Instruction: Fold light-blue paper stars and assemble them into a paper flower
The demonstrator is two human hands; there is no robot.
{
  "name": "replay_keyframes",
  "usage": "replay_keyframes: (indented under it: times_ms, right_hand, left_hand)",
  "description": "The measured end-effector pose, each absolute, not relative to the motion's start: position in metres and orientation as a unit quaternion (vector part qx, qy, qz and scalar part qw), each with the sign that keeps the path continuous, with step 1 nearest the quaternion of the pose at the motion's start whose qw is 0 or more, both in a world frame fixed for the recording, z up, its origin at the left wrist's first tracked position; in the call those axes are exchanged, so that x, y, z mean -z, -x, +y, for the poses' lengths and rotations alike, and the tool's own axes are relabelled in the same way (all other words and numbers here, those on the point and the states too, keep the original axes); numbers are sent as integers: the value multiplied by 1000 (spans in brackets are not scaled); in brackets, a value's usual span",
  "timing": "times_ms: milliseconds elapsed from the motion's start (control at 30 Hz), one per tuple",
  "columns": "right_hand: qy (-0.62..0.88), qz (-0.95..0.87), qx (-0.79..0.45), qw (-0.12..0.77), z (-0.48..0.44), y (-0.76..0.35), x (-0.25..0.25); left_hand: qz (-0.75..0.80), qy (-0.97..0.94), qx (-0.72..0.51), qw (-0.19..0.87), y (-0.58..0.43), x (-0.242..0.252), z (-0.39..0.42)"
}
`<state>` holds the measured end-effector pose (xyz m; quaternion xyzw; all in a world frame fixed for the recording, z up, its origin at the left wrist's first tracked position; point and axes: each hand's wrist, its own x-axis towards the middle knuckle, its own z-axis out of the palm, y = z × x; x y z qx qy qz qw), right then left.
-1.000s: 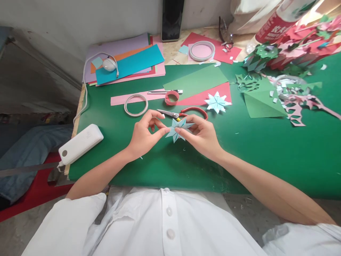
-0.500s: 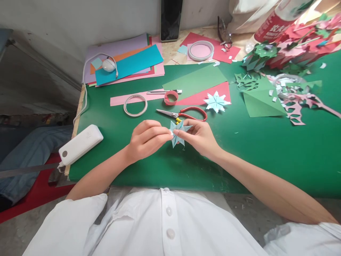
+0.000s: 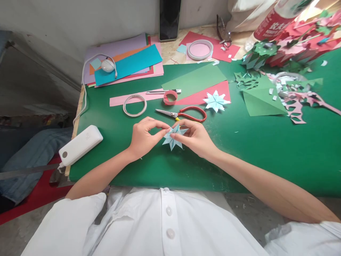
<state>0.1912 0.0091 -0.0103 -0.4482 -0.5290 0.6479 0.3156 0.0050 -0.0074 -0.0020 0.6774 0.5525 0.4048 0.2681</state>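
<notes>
A light blue folded paper star [image 3: 174,142] with several points is held between my two hands, just above the green mat. My right hand [image 3: 198,138] pinches it, the thumb on its upper face and the fingers behind. At its upper left, my left hand [image 3: 146,137] pinches a point between thumb and forefinger. Beyond the hands lie red-handled scissors [image 3: 192,113], partly behind my right fingers. Something yellow by the scissors is mostly hidden. A second light blue paper star [image 3: 216,101] rests farther back, partly over a red sheet [image 3: 205,93].
A tape roll [image 3: 134,106], a red paper ring [image 3: 170,97] and a craft knife [image 3: 161,92] lie beyond my hands. A white power bank [image 3: 80,145] is at the left edge. Paper scraps [image 3: 295,101], finished paper pieces [image 3: 262,51] and a bottle [image 3: 273,25] crowd the right.
The held star has turned and shifted slightly left and down. My left hand has changed its grip, its thumb and forefinger now pinching at the star's upper left.
</notes>
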Motion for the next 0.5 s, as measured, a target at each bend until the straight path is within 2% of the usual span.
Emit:
replay_keyframes:
  times_ms: [500]
  right_hand:
    - [440, -551, -631, 324, 9, -189, 14]
  left_hand:
    - [589, -643, -396, 288, -8, 5, -11]
